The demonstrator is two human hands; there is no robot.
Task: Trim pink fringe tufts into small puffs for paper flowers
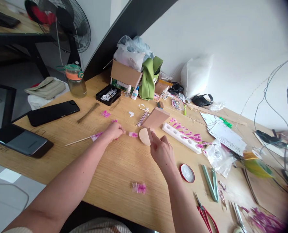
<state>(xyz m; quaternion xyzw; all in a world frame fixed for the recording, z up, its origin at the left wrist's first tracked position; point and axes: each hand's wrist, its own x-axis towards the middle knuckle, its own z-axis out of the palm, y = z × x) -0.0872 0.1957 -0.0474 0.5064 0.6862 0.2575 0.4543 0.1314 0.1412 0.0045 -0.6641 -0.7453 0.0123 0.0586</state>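
My right hand [162,150] grips a small flat brown piece [149,135], upright at the edge of a round pale wooden disc [143,137]. Fingertips pinched together, my left hand [115,130] rests low over the table; whatever it may hold is hidden. Between the hands lies a pink-and-white fuzzy piece [133,134]. A thin wooden stick [78,141] with pink fuzz at one end passes under my left forearm. Another pink piece [139,187] lies near the front edge, and a small pink tuft [105,113] sits beyond my left hand.
Behind the disc stands a tilted brown block [155,117]. A white holder [181,138] lies beside several pink sprigs. To the right are a red-rimmed lid [187,173], green tweezers-like tool [210,183], red-handled pliers [205,212] and scissors [238,216]. Phones [53,112] and a bottle [75,81] stand left.
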